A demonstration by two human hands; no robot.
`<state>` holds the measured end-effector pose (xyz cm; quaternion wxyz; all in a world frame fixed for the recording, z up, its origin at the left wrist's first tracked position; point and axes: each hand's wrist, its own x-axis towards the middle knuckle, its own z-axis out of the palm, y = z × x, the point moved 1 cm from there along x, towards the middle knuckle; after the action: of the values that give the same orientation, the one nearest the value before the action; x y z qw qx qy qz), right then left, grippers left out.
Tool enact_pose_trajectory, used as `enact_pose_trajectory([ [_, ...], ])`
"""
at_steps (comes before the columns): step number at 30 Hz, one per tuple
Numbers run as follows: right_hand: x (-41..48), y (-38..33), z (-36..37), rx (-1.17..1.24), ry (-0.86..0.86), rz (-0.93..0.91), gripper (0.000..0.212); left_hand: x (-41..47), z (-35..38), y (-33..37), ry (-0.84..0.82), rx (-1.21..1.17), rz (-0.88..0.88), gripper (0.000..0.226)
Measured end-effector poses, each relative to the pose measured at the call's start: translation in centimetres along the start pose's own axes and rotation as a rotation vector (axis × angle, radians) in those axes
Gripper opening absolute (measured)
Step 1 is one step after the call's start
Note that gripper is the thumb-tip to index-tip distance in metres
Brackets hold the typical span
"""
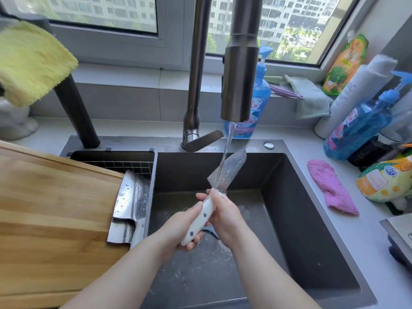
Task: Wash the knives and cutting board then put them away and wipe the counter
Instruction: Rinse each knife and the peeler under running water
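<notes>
Left hand [178, 228] grips knife [231, 170] | dark sink [289, 197] | grey counter [312, 175] | window [100, 12] behind

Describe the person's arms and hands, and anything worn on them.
Both forearms are bare right down to the bottom edge of the picture, and no sleeves show. The left hand and the right hand have no gloves on. No watch, bracelet or ring is visible on either wrist or on the fingers that show.

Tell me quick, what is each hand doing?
Left hand: closed, gripping the knife by its white handle.
Right hand: closed, pinching the same knife at the blade's base.
</notes>
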<state>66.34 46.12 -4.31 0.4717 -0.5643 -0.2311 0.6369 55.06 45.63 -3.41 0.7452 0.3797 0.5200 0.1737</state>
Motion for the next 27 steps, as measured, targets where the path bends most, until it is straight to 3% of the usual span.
enact_pose_trajectory([
  [7,-1.4,1.2,0.9,0.075,0.127,0.072,0.016,0.6,1.2,-0.2,0.170,0.213,0.157,0.025],
  [10,-1.5,1.2,1.0,0.116,0.066,0.068,0.014,0.7,0.7,-0.2,0.260,0.296,0.203,0.020],
  [14,-1.4,1.0,0.8,0.160,0.049,0.075,0.015,0.8,0.7,0.0,0.261,0.308,0.250,0.028],
  [20,-0.4,-0.2,0.3,0.149,0.219,0.086,0.037,0.8,1.1,1.1,0.172,0.237,0.331,0.025],
  [25,0.2,-0.5,0.6,0.108,0.106,0.014,0.009,1.5,1.2,2.4,0.193,0.259,0.323,0.009],
  [27,0.4,-0.1,0.4,0.136,0.078,0.020,0.008,1.9,1.2,2.7,0.183,0.290,0.276,0.008],
])
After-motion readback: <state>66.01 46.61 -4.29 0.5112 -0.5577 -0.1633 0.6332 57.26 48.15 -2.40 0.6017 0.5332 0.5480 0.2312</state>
